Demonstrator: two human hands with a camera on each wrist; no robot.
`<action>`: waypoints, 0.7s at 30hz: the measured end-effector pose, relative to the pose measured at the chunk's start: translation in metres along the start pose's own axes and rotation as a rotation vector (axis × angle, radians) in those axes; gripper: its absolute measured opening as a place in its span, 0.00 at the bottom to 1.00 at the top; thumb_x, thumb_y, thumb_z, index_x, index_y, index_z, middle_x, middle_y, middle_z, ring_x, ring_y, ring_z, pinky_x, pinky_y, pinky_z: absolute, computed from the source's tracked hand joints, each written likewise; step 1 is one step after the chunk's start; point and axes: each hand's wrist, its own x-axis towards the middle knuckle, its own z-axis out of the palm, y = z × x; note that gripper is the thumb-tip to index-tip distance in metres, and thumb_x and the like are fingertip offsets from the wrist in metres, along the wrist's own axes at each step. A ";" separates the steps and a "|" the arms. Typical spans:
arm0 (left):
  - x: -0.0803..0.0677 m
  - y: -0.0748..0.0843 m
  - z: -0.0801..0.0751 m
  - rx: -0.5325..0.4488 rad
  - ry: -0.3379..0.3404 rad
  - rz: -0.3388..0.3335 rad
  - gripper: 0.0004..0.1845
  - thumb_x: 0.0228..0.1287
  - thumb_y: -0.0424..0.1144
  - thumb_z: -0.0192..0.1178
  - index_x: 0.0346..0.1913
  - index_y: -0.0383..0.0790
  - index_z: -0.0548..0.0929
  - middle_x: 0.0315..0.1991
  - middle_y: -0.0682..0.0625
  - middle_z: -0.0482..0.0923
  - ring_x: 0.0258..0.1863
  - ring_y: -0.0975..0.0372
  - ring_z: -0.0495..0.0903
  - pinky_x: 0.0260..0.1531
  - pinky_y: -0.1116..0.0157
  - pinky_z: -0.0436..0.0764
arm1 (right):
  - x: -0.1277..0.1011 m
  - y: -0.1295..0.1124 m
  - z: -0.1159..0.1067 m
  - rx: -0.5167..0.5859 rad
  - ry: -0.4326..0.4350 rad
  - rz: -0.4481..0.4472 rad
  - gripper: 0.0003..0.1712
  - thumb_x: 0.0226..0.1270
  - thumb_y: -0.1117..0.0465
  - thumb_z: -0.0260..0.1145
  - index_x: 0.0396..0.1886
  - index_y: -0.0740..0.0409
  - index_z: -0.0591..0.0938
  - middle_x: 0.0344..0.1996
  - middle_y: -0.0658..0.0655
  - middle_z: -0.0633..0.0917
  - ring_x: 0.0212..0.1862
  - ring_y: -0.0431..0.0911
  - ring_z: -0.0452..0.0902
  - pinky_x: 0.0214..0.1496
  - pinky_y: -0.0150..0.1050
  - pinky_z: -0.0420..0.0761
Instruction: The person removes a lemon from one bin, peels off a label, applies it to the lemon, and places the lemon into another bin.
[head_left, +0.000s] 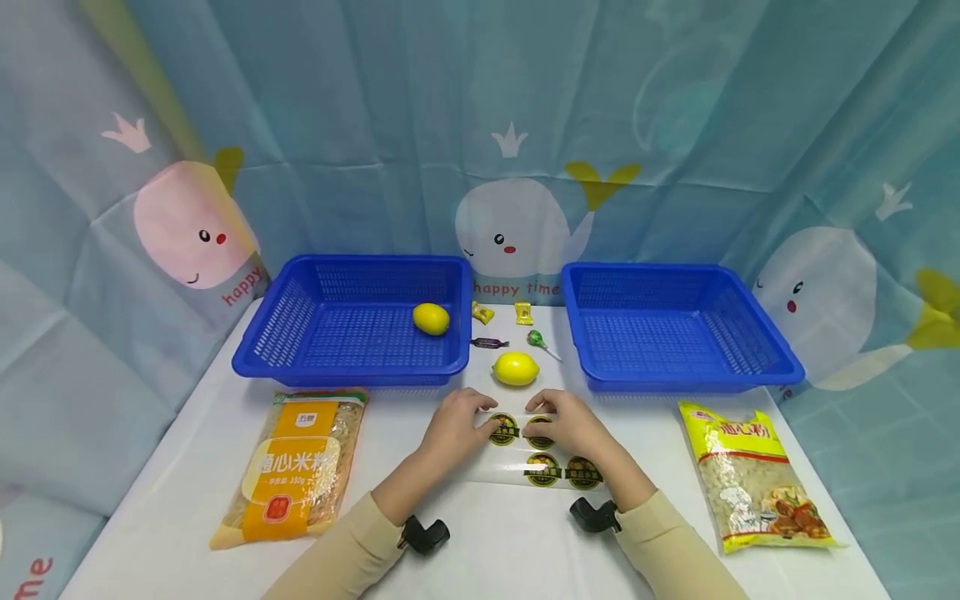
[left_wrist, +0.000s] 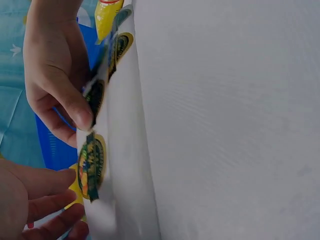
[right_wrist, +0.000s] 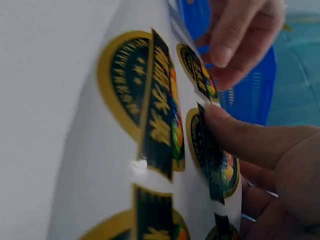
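Together, the left hand [head_left: 453,427] and right hand [head_left: 567,423] pinched the sticker sheet [head_left: 542,464] near a lemon [head_left: 515,368] on the table [head_left: 495,550].

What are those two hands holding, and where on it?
Both the left hand and right hand pinch the sticker sheet at its far edge, fingers on the stickers there.

Bright even light, soft shadows; head view edges bowed; wrist views blurred close-up.
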 end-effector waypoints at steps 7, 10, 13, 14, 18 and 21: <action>-0.002 -0.004 -0.002 0.033 -0.001 0.056 0.12 0.59 0.41 0.72 0.45 0.42 0.90 0.45 0.47 0.86 0.49 0.50 0.80 0.53 0.51 0.79 | 0.000 0.000 -0.008 0.067 -0.062 -0.085 0.11 0.55 0.55 0.80 0.33 0.50 0.85 0.28 0.46 0.84 0.35 0.43 0.76 0.43 0.41 0.76; -0.004 -0.002 -0.005 0.037 0.007 0.063 0.11 0.59 0.40 0.72 0.45 0.43 0.90 0.44 0.48 0.86 0.50 0.50 0.80 0.54 0.50 0.78 | 0.002 0.001 -0.009 0.078 -0.078 -0.095 0.11 0.55 0.54 0.80 0.33 0.50 0.86 0.28 0.47 0.83 0.34 0.43 0.76 0.41 0.39 0.75; -0.005 -0.001 -0.007 0.032 0.025 0.075 0.09 0.59 0.38 0.73 0.43 0.43 0.90 0.44 0.49 0.87 0.49 0.51 0.81 0.53 0.51 0.79 | 0.004 0.004 -0.009 0.081 -0.083 -0.099 0.11 0.55 0.53 0.80 0.34 0.49 0.86 0.28 0.46 0.84 0.34 0.42 0.76 0.41 0.37 0.76; -0.006 -0.002 -0.007 0.028 0.034 0.079 0.08 0.58 0.38 0.73 0.41 0.44 0.90 0.43 0.49 0.87 0.49 0.51 0.82 0.53 0.51 0.80 | 0.004 0.004 -0.010 0.083 -0.086 -0.102 0.11 0.55 0.53 0.80 0.34 0.49 0.86 0.28 0.46 0.84 0.34 0.42 0.76 0.40 0.37 0.76; -0.008 -0.003 -0.007 -0.022 0.066 0.092 0.03 0.58 0.36 0.73 0.35 0.46 0.89 0.41 0.50 0.88 0.47 0.53 0.84 0.52 0.53 0.81 | 0.007 0.006 -0.012 0.089 -0.117 -0.113 0.13 0.55 0.52 0.80 0.35 0.50 0.86 0.28 0.47 0.85 0.33 0.43 0.78 0.41 0.38 0.76; -0.008 -0.006 -0.007 -0.106 0.056 0.064 0.02 0.59 0.36 0.72 0.33 0.47 0.88 0.40 0.51 0.88 0.46 0.55 0.85 0.52 0.54 0.81 | 0.010 0.007 -0.015 0.070 -0.142 -0.120 0.13 0.54 0.52 0.80 0.34 0.51 0.86 0.29 0.46 0.85 0.35 0.43 0.78 0.42 0.40 0.76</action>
